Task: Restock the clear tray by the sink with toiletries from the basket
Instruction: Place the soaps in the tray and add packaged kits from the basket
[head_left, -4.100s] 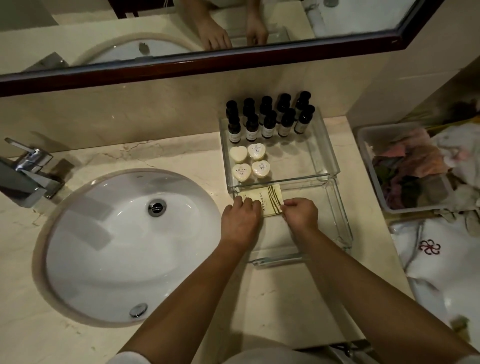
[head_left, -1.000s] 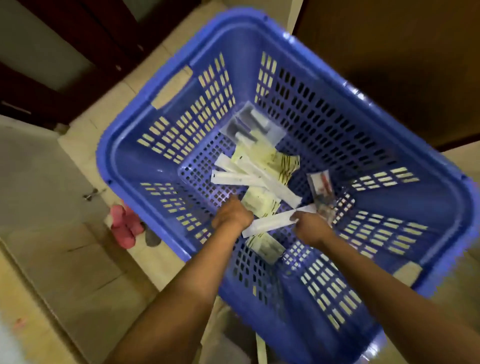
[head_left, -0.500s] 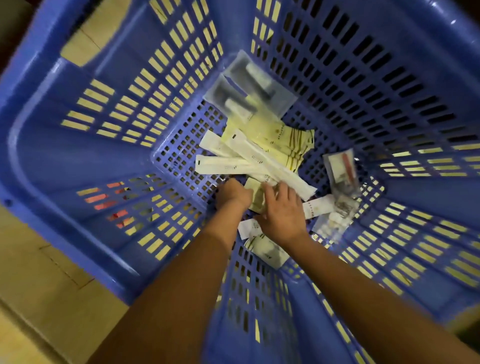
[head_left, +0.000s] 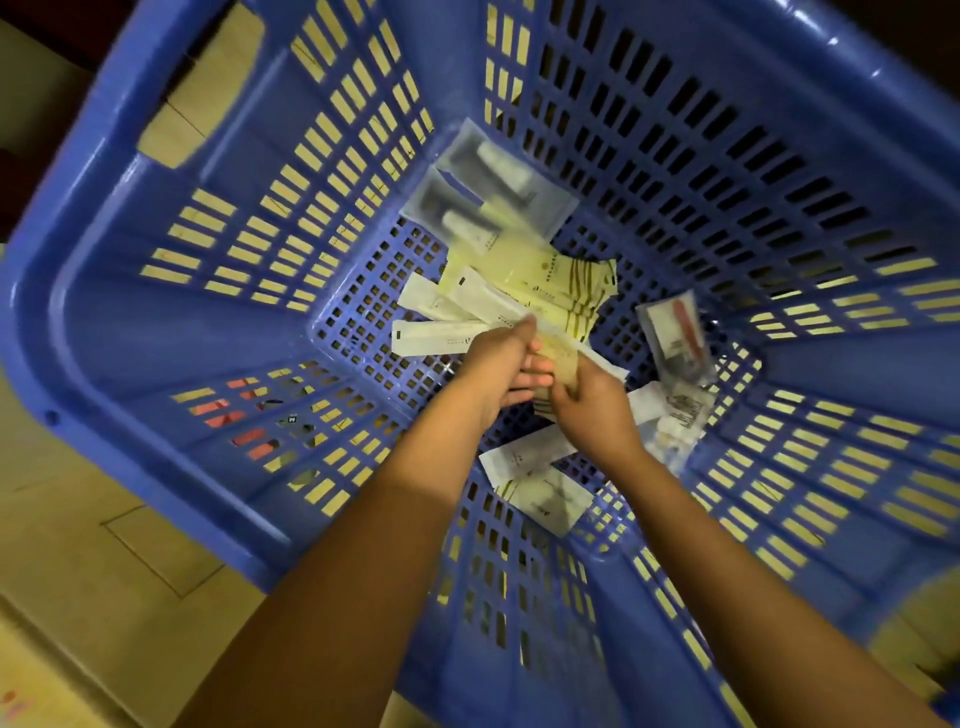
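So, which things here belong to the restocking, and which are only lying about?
Job: blue basket, cream packet gripped by right hand, left hand, long white packets, clear pouches.
Lying about: red thing behind the basket slots, floor tiles.

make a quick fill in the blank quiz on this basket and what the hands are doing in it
1. The basket is made of ____ plastic.
2. The right hand pinches a packet that is pale ____.
3. The clear packet lying to the right of the hands holds something ____.
4. The number of hands reaching into the basket is ____.

Missing words: blue, yellow, red, two.
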